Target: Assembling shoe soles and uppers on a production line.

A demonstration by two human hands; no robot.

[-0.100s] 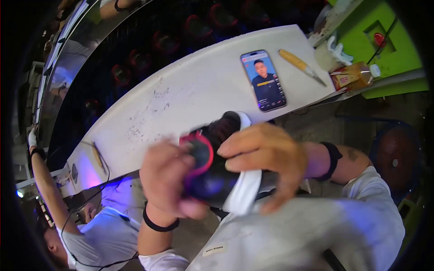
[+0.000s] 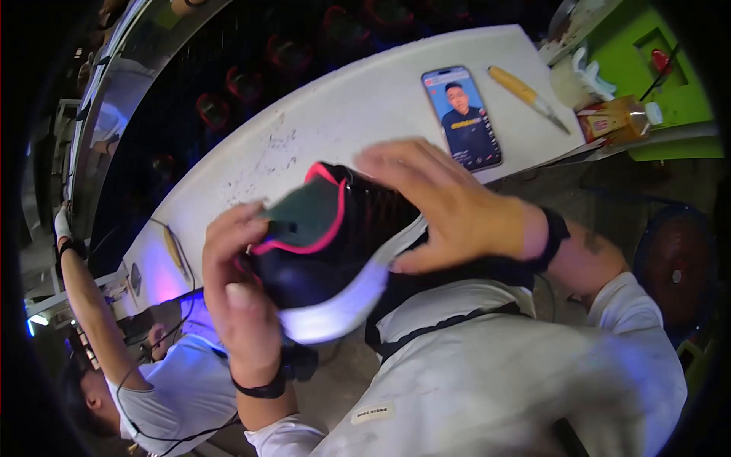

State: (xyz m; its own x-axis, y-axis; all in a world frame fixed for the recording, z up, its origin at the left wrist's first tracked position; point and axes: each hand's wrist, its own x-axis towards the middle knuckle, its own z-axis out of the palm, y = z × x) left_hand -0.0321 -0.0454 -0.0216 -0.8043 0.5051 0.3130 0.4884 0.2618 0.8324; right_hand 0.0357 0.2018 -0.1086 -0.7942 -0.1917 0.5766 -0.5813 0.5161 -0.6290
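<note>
A black sneaker (image 2: 327, 263) with a pink-edged collar, dark green insides and a white sole (image 2: 335, 305) is held up in front of me, over the table's near edge. My left hand (image 2: 240, 289) is closed round its heel end, fingers at the collar and thumb against the side. Over the toe end lies my right hand (image 2: 457, 206), its blurred fingers reaching across the laces and its thumb by the sole's edge. The toe itself is hidden beneath this hand.
On the white table (image 2: 335, 107) lie a lit phone (image 2: 462, 114) and a wooden-handled knife (image 2: 528, 97). An amber bottle (image 2: 624, 120) is at the right end. A co-worker (image 2: 167, 381) sits at left, near another wooden-handled tool (image 2: 173, 247). Dark racked shoes (image 2: 288, 55) stand beyond.
The shoe has turned, showing more of its opening and its white sole. My left hand has moved left to the heel end; my right hand has shifted up, its fingers more stretched.
</note>
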